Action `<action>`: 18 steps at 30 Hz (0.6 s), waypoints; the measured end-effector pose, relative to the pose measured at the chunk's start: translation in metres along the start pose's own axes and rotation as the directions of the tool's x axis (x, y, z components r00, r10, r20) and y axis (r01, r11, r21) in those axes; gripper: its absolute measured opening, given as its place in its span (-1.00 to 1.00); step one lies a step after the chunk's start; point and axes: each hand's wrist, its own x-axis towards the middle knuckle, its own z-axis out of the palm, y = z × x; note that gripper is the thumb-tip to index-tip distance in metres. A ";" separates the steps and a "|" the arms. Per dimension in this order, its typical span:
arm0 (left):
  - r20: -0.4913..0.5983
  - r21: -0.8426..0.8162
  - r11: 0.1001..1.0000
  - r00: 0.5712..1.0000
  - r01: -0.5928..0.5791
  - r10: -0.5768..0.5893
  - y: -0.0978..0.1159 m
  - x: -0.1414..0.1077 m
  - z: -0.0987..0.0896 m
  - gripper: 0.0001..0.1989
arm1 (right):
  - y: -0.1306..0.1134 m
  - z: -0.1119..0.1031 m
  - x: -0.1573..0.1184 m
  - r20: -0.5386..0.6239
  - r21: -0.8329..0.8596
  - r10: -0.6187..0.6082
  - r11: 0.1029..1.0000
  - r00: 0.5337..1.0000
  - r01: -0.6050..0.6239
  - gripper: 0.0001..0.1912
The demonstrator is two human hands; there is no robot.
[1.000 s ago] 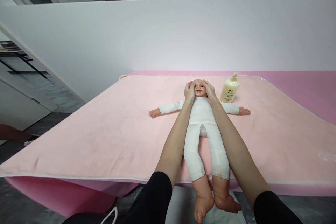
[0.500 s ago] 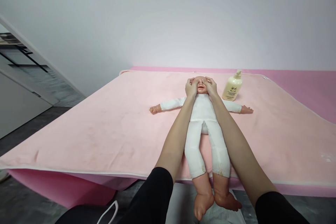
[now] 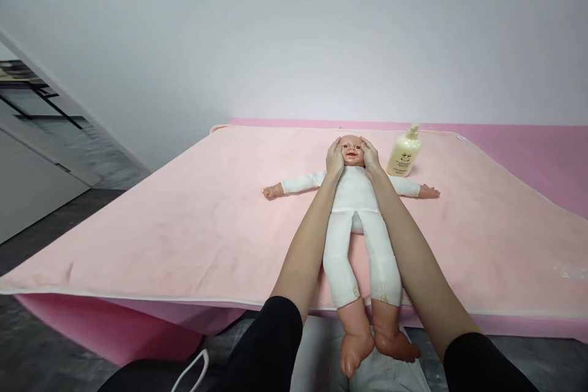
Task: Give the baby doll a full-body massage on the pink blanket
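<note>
A baby doll (image 3: 353, 193) with a white cloth body lies on its back, its arms spread wide and its feet past the table's front edge. My left hand (image 3: 335, 156) rests against the side of the doll's head on the left, fingers stretched along it. On the opposite side, my right hand (image 3: 370, 154) lies against the head in the same way. The doll's face (image 3: 352, 148) shows between them, eyes and mouth uncovered. Just right of my right hand stands a pale yellow pump bottle (image 3: 404, 152), behind the doll's arm.
A pink towel (image 3: 206, 214) covers most of the table, with a darker pink surface (image 3: 528, 153) showing at the back right. Behind rises a white partition (image 3: 294, 55). A white cord loop (image 3: 190, 370) shows at the lower left.
Both hands have slid outward from over the doll's eyes to the sides of its head, so the eyes now show. The view has tilted slightly.
</note>
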 end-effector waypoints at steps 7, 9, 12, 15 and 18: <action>0.152 0.162 0.968 0.974 -0.190 0.166 0.005 -0.023 -0.011 -0.42 | 0.008 -0.002 -0.007 -0.021 -0.249 -0.165 0.956 0.986 0.155 -0.57; 0.192 0.172 0.963 0.966 -0.209 0.175 0.006 -0.026 -0.014 -0.30 | 0.006 -0.004 -0.013 -0.001 -0.308 -0.203 0.932 0.979 0.192 -0.51; 0.219 0.170 0.963 0.961 -0.208 0.168 0.005 -0.027 -0.018 -0.21 | 0.003 -0.008 -0.024 0.057 -0.349 -0.210 0.912 0.976 0.216 -0.46; 0.221 0.143 0.971 0.963 -0.190 0.156 0.002 -0.029 -0.023 -0.22 | 0.000 -0.013 -0.033 0.114 -0.380 -0.171 0.903 0.979 0.202 -0.41; 0.218 0.146 0.972 0.964 -0.184 0.150 0.000 -0.031 -0.027 -0.23 | -0.001 -0.017 -0.036 0.156 -0.403 -0.142 0.894 0.977 0.195 -0.31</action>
